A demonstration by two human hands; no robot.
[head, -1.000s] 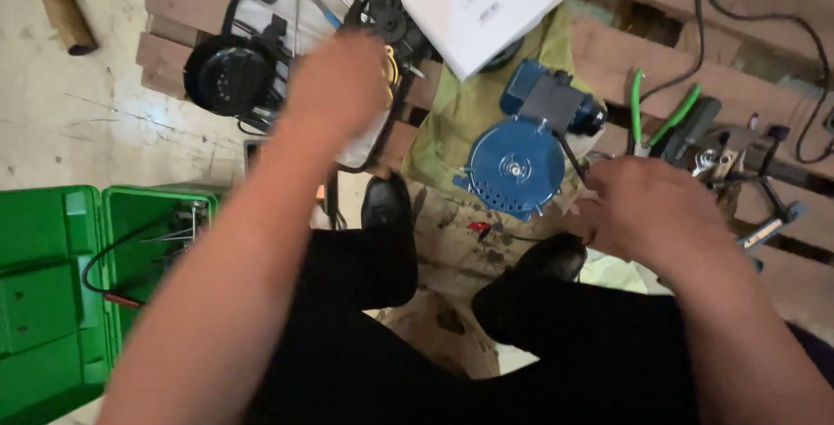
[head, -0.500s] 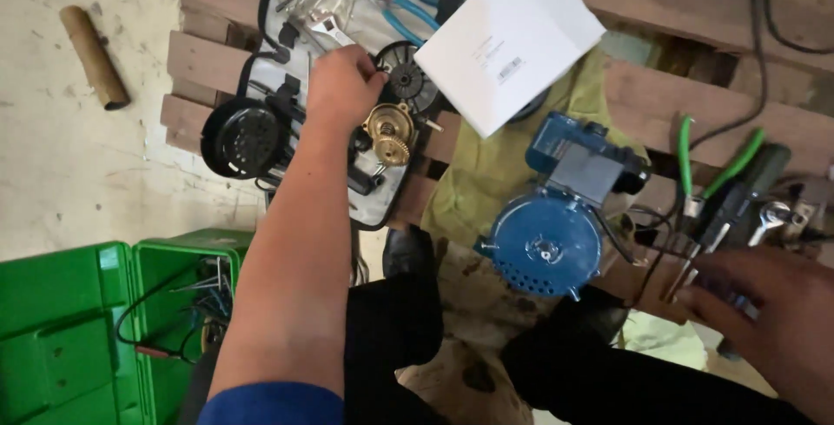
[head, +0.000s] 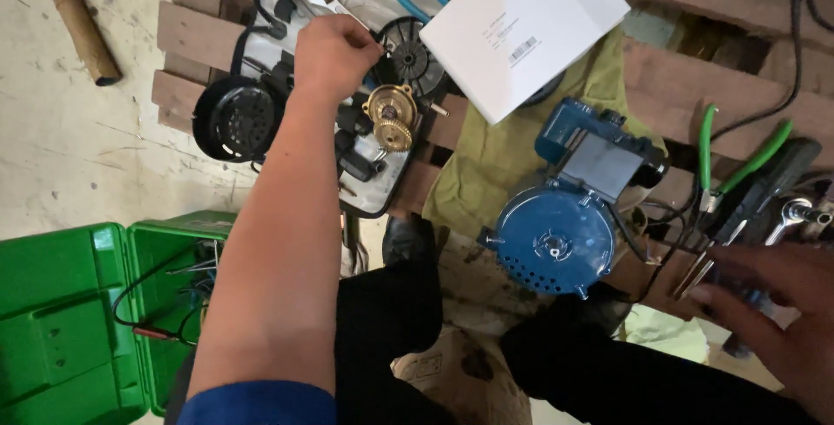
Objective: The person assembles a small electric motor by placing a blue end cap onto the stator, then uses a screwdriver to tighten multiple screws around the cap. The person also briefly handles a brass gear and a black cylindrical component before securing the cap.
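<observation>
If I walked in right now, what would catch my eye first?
Probably the round blue pump on the olive cloth, mid-pallet. The left hand reaches among parts beside a brass gear piece. The right hand hovers by green-handled pliers; a green case lies open at lower left.

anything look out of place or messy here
Yes. A white sheet of paper lies skewed over the tools on the wooden pallet. The blue pump sits tipped on a crumpled olive cloth. The left hand reaches among loose parts, beside a brass gear piece.
</observation>
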